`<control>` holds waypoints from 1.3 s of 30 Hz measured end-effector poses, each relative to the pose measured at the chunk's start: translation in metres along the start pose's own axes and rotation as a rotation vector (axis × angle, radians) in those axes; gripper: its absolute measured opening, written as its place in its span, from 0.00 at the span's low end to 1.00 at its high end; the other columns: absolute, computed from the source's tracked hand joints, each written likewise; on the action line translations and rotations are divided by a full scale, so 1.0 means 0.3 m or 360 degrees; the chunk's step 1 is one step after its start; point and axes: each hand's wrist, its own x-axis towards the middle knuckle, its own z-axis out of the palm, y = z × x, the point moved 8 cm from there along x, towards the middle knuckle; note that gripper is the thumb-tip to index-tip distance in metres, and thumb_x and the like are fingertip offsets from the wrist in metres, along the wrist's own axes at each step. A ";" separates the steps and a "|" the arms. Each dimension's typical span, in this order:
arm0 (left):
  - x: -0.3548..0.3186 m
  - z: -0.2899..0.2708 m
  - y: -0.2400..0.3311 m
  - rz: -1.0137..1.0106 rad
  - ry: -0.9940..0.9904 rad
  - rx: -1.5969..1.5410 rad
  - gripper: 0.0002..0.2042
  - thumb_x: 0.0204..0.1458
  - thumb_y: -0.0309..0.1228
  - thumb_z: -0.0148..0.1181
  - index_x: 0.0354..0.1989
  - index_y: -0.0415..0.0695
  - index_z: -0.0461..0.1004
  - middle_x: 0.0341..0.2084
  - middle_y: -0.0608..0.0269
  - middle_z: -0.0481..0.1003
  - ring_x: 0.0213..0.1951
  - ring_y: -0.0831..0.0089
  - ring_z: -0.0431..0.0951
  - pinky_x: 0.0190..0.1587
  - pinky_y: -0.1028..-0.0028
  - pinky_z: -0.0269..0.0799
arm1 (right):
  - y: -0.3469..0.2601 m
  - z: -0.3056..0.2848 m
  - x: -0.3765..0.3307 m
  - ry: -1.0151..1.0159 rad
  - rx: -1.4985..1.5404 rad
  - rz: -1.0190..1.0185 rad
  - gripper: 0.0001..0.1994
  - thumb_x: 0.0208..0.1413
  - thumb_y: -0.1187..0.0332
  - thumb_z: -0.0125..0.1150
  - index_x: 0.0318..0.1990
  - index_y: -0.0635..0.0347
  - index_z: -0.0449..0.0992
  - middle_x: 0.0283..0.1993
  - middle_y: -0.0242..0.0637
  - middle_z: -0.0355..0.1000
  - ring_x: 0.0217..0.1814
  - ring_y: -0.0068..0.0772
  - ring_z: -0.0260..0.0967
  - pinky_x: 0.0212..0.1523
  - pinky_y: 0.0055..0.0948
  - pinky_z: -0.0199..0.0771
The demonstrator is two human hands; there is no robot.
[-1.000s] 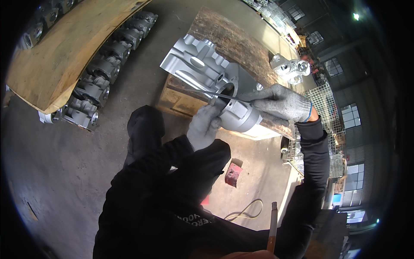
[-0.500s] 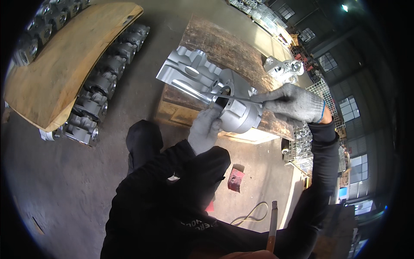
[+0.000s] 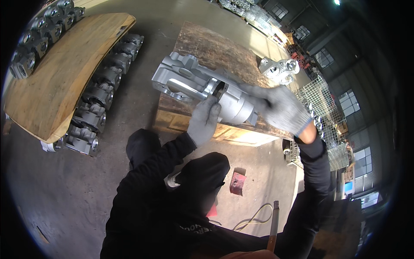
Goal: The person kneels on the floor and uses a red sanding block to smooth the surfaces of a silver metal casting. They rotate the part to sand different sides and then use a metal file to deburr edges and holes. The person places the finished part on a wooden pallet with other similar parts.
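A silver-grey metal casting [image 3: 183,80] lies across the wooden bench, its round opening facing up between my hands. My left hand [image 3: 204,121], in a grey glove, grips the casting's near side, thumb beside the opening. Gloved as well, my right hand [image 3: 278,108] is over the right end of the casting, its fingers closed and partly blurred. The thin file it holds is mostly hidden now by the hand and the casting; the half-second-old head view shows it plainly.
The worn wooden bench [image 3: 211,41] also bears smaller castings [image 3: 278,69] at its far right. To the left, a plywood board [image 3: 69,64] separates rows of similar castings [image 3: 101,93]. A red block [image 3: 237,183] and a looped hose [image 3: 254,220] are on the floor. Wire cages [image 3: 321,103] stand right.
My right hand has moved down and toward me, carrying the file out of plain sight. The casting has turned slightly, and my left hand stays on it.
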 end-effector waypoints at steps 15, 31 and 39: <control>0.107 0.063 -0.057 -0.0335 -0.0026 -0.0292 0.14 0.72 0.37 0.50 0.48 0.38 0.75 0.33 0.44 0.78 0.39 0.46 0.79 0.45 0.54 0.73 | -0.067 -0.052 0.043 0.0324 -0.0104 -0.0257 0.19 0.61 0.69 0.62 0.60 0.46 0.83 0.36 0.49 0.82 0.35 0.46 0.84 0.38 0.42 0.83; 0.423 0.146 -0.106 -0.0238 0.0040 -0.0037 0.22 0.74 0.45 0.43 0.59 0.38 0.73 0.36 0.39 0.79 0.44 0.44 0.82 0.49 0.51 0.75 | 0.178 -0.040 0.262 0.0401 -0.0570 -0.0025 0.21 0.64 0.66 0.57 0.63 0.38 0.80 0.30 0.46 0.80 0.30 0.51 0.81 0.35 0.47 0.82; 0.450 0.161 -0.129 -0.0383 -0.0083 -0.0030 0.22 0.74 0.47 0.45 0.53 0.38 0.74 0.35 0.38 0.79 0.38 0.45 0.83 0.43 0.51 0.77 | 0.116 -0.050 0.275 0.0472 -0.0973 -0.0082 0.17 0.68 0.61 0.55 0.61 0.35 0.81 0.21 0.41 0.74 0.23 0.42 0.77 0.27 0.42 0.78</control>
